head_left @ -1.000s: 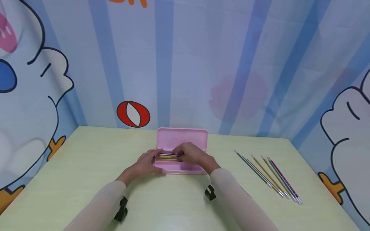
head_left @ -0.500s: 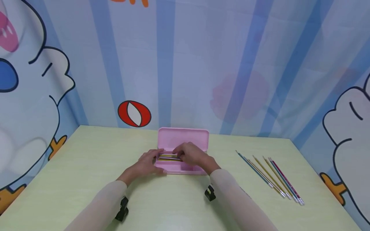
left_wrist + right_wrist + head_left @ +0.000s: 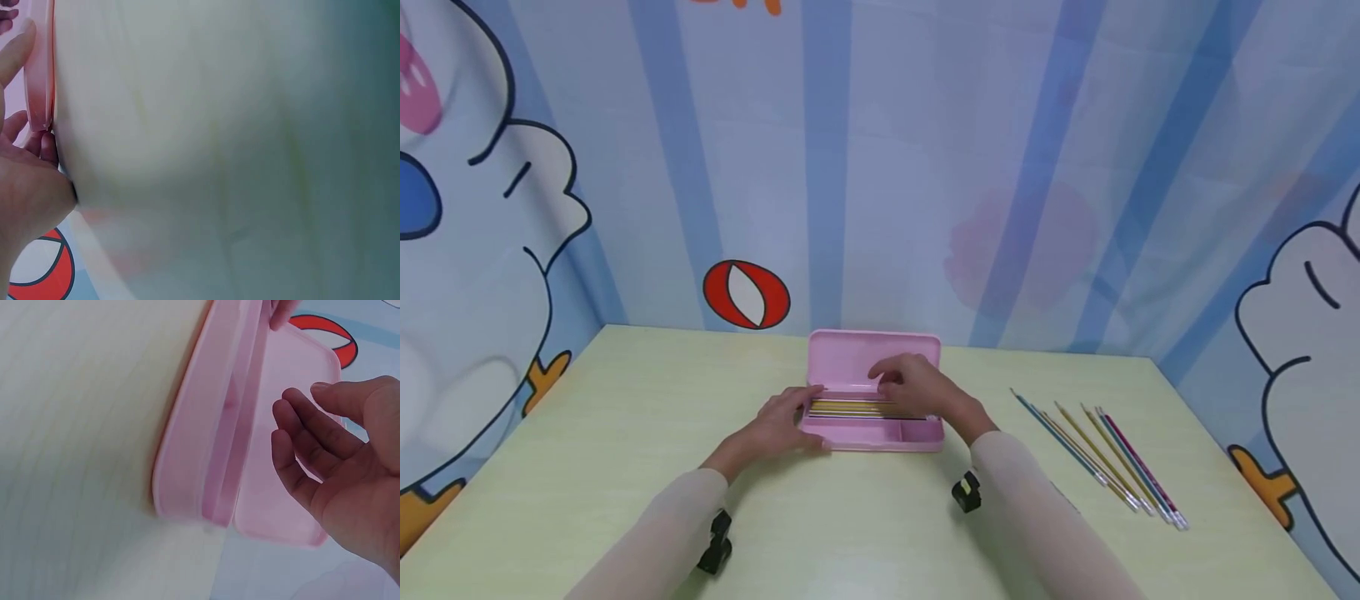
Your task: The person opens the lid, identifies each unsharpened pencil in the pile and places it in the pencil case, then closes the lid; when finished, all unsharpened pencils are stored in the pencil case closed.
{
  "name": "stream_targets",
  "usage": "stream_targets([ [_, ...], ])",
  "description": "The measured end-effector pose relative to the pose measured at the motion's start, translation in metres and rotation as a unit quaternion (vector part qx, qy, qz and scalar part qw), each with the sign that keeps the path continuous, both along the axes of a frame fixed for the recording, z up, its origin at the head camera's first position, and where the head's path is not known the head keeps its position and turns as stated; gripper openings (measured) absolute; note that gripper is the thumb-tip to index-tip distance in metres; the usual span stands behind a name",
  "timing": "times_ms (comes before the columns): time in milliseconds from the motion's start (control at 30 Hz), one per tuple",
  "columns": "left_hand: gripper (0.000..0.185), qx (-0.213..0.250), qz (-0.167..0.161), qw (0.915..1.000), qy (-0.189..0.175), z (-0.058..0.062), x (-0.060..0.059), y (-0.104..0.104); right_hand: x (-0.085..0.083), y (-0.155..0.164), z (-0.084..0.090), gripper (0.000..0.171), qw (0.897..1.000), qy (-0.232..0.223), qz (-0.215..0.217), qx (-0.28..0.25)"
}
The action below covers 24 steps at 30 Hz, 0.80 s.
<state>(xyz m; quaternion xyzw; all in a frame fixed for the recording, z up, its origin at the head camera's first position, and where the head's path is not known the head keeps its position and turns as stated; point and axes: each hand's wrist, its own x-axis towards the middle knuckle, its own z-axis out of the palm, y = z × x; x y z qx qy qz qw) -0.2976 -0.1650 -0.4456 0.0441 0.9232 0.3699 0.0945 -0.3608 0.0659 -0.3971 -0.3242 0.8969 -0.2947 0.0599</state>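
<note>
A pink pencil case (image 3: 861, 432) stands with its lid raised at the back middle of the table. Several pencils (image 3: 848, 407), mostly yellow, lie lengthwise in its long rear compartment. At the case's left end my left hand (image 3: 781, 427) grips it, fingers at the back corner and thumb at the front; the left wrist view shows the pink end (image 3: 39, 87) between thumb and fingers. My right hand (image 3: 919, 387) hovers over the right part of the case in front of the lid. In the right wrist view its fingers (image 3: 325, 437) are loosely bent and hold nothing.
Several loose pencils (image 3: 1097, 458), blue, yellow and dark pink, lie side by side on the table (image 3: 865, 525), right of the case. A striped blue cloth (image 3: 895, 167) with cartoon prints hangs behind the table.
My right hand has let go of the pencils in the case and moved up and to the right. More of the yellow pencils and the front compartments now show. My left hand stays put.
</note>
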Motion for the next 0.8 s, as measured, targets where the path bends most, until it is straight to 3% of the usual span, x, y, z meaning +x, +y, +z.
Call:
stream_targets([
  [333, 0.088, 0.001, -0.01, 0.9999, 0.01, -0.002, 0.0, -0.001, 0.0, 0.031, 0.005, 0.025, 0.996, -0.033, -0.046, -0.074],
  [600, 0.087, 0.005, -0.012, 0.9999, 0.009, -0.001, 0.001, -0.001, 0.001, 0.041, 0.001, 0.022, 0.989, -0.017, -0.101, -0.11],
  [800, 0.088, 0.003, -0.012, 0.9999, 0.009, -0.001, 0.0, 0.001, -0.001, 0.048, 0.005, 0.023, 0.977, 0.029, -0.13, -0.167],
])
